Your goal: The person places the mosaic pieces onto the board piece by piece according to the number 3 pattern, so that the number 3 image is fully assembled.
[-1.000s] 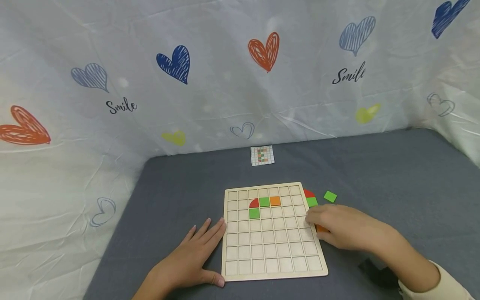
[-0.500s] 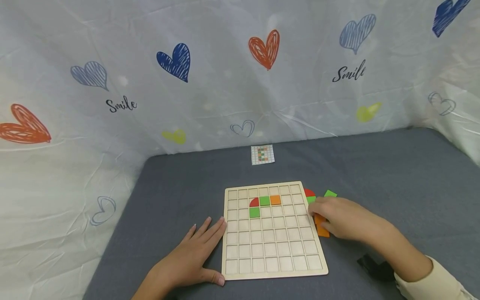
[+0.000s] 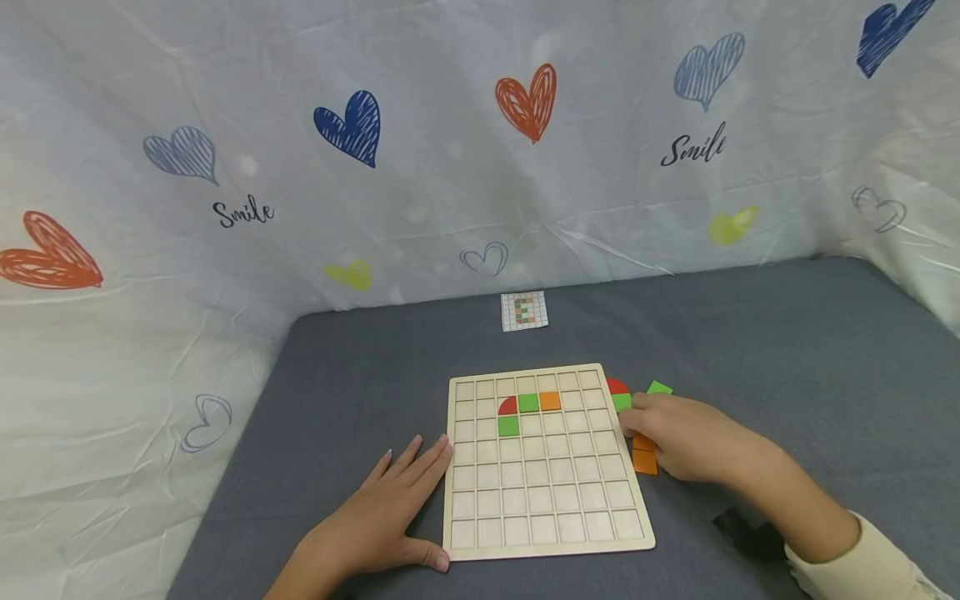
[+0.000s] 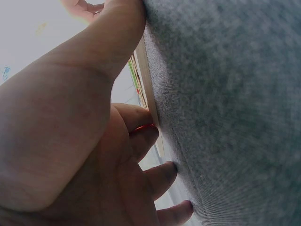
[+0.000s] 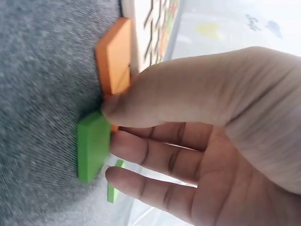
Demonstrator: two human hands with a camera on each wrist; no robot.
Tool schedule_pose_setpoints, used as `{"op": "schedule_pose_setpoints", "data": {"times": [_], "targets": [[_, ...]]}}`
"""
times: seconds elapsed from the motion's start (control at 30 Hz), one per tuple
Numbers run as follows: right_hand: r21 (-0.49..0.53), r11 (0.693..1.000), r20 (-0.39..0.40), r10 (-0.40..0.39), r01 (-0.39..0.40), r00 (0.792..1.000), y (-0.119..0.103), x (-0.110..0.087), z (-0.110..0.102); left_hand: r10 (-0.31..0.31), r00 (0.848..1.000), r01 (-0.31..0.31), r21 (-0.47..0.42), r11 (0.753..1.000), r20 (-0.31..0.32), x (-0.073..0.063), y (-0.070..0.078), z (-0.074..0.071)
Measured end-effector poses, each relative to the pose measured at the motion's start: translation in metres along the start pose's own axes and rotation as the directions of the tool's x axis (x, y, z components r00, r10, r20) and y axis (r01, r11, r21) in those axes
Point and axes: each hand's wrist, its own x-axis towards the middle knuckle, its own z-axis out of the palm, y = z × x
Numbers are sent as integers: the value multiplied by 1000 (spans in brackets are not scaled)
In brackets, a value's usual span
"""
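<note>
A wooden grid board (image 3: 547, 540) lies on the grey cloth with a red quarter-circle tile (image 3: 509, 406), two green square tiles (image 3: 528, 403) and an orange square tile (image 3: 550, 402) in its cells. My left hand (image 3: 378, 521) rests at its left edge, fingers spread. Beside the right edge, my right hand (image 3: 693, 433) reaches down over loose tiles. In the right wrist view its thumb is at the end of an orange tile (image 5: 115, 56), and its fingertips are near a green tile (image 5: 91, 146). I cannot tell whether it pinches a tile.
A small printed card (image 3: 525, 311) with a coloured grid pattern lies behind the board. Loose tiles, including a red one (image 3: 617, 387) and a green one (image 3: 660, 388), lie right of the board. A dark object (image 3: 750, 533) is near the right wrist. A heart-print curtain (image 3: 420, 208) hangs behind.
My right hand has moved slightly away from me along the board's right edge, uncovering more of the orange tiles and partly covering the far green tile. My left hand stays put.
</note>
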Motion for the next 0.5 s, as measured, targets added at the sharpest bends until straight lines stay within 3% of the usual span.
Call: {"op": "schedule_pose_setpoints", "data": {"times": [0.5], "targets": [[-23, 999, -11, 41, -41, 999, 0, 3, 3, -14, 1000, 14, -7, 1000, 15, 1, 0, 0]]}}
